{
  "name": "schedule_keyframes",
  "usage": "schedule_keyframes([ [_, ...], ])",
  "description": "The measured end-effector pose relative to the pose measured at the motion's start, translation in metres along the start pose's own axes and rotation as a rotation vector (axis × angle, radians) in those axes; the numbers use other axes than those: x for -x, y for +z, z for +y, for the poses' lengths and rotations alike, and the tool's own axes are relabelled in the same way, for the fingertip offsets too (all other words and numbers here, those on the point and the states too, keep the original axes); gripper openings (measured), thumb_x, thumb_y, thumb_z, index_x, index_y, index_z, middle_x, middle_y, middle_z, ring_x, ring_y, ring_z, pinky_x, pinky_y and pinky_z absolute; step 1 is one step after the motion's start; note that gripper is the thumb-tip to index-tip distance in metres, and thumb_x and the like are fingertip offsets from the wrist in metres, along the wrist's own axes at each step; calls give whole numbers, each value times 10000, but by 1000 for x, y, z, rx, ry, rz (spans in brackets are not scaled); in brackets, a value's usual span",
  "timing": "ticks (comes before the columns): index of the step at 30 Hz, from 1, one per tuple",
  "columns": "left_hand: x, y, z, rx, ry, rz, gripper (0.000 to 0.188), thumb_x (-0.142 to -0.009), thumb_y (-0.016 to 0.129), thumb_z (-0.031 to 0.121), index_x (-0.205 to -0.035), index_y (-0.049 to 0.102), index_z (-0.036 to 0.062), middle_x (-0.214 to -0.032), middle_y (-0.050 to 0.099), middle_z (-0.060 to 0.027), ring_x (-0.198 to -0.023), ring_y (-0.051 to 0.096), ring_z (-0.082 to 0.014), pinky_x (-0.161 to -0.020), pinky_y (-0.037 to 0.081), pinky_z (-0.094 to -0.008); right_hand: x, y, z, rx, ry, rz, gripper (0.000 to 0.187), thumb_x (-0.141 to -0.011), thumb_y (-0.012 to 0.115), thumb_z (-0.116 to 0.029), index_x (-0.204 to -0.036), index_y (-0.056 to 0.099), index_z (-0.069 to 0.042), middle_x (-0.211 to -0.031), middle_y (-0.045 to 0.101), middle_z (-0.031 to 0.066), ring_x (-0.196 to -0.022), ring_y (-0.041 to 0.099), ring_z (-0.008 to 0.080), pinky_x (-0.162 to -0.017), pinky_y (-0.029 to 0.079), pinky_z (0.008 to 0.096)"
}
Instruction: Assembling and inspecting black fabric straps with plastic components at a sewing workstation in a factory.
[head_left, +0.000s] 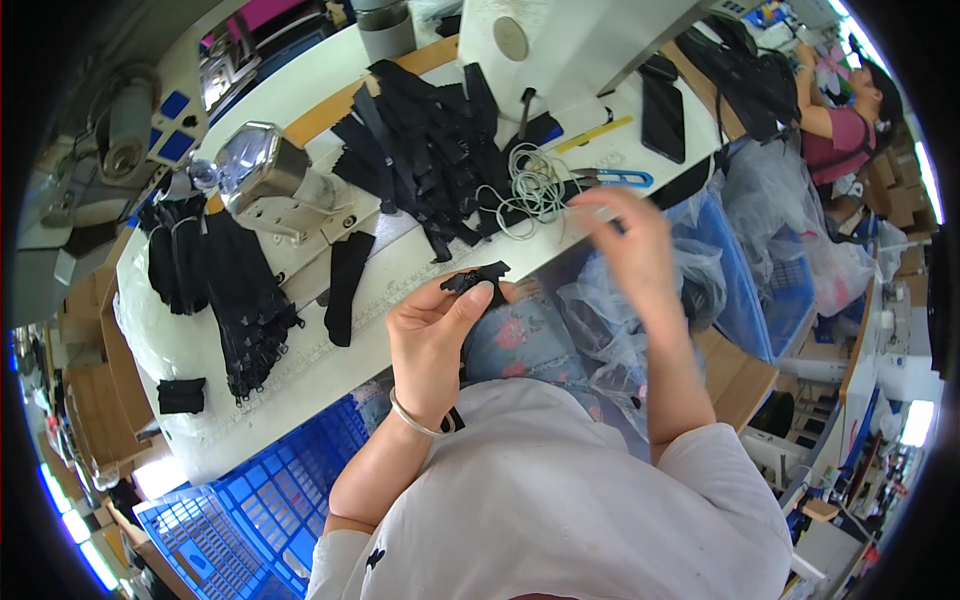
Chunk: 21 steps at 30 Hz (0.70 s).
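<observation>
My left hand (437, 330) pinches a small folded black zipper (480, 282) between thumb and fingers, just off the table's front edge. Smeared by motion, my right hand (632, 240) is raised at the right, near a loose coil of pale cord (540, 190) and blue-handled thread snips (622, 178). Whether its fingers hold anything does not show. Beyond my hands lies a heap of black zippers (425, 150). More black zippers (245, 290), their sliders bunched at one end, are spread at the left, with a single black strip (350, 285) beside them.
A sewing machine (590, 40) rises at the back, and a metal machine part (265, 175) stands left. A phone (662, 120) and yellow ruler strip (593, 134) lie at the right. Blue crates (270, 490) flank me, the right one (740, 270) with clear plastic bags. Another person (840, 125) sits far right.
</observation>
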<state>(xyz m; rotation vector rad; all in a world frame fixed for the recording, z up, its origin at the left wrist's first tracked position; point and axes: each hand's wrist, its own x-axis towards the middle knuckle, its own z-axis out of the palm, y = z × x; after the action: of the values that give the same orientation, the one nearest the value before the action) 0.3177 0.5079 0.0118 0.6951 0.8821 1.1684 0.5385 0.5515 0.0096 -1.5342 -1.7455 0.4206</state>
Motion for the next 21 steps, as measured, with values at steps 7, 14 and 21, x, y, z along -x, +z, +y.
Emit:
schedule_keyframes([
  [7, 2, -5, 4, -90, 51, 79, 120, -881, 618, 24, -945, 623, -78, -768, 640, -76, -604, 600, -114, -565, 501, -243, -22, -7, 86, 352, -65, 47, 178, -809, 653, -156, -973, 667, -88, -897, 644, 52, -917, 577, 266, -876, 396, 395],
  [14, 6, -9, 10, -190, 171, 68, 138, -874, 598, 6, -985, 605, -75, -766, 625, -74, -579, 585, -119, -540, 484, -238, -25, -20, 86, 506, -22, 349, 169, -892, 586, -155, -1004, 641, -42, -871, 643, 113, -709, 615, 309, -625, 476, 368],
  [21, 6, -21, 12, -759, 705, -58, 197, -708, 650, -77, -891, 659, -7, -814, 659, -94, -635, 602, -164, -577, 475, -251, 13, -26, -31, -424, 110, -49, 283, -802, 683, -142, -1055, 646, -22, -801, 603, 30, -686, 516, 74, -603, 401, 220],
])
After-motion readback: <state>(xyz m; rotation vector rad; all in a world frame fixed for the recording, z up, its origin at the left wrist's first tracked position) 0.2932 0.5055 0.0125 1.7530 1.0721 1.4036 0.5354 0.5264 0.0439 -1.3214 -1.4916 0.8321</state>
